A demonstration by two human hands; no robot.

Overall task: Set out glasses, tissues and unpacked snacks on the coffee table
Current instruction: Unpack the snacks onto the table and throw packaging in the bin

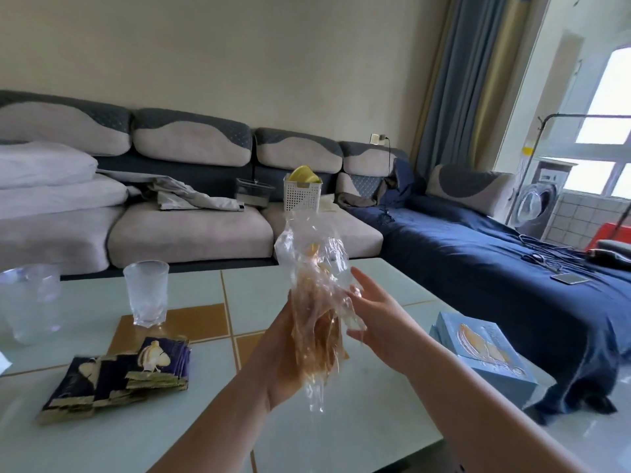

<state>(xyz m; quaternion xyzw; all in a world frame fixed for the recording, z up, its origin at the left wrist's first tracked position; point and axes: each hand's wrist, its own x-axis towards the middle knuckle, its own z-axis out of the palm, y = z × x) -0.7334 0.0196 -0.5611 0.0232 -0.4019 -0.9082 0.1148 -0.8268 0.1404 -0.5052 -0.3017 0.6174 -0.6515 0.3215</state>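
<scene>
The left hand (pixel 285 353) grips the lower part of a clear snack bag (pixel 316 302) from behind, held above the coffee table (pixel 375 404). The right hand (pixel 372 312), fingers spread, touches its side. The bag stands upright, long axis vertical, crumpled top pointing up.

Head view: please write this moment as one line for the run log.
left hand: holds crinkled clear plastic snack wrapper | right hand: open, fingers at wrapper | pale green tiled coffee table: two clear glasses, purple sachets, blue box
</scene>
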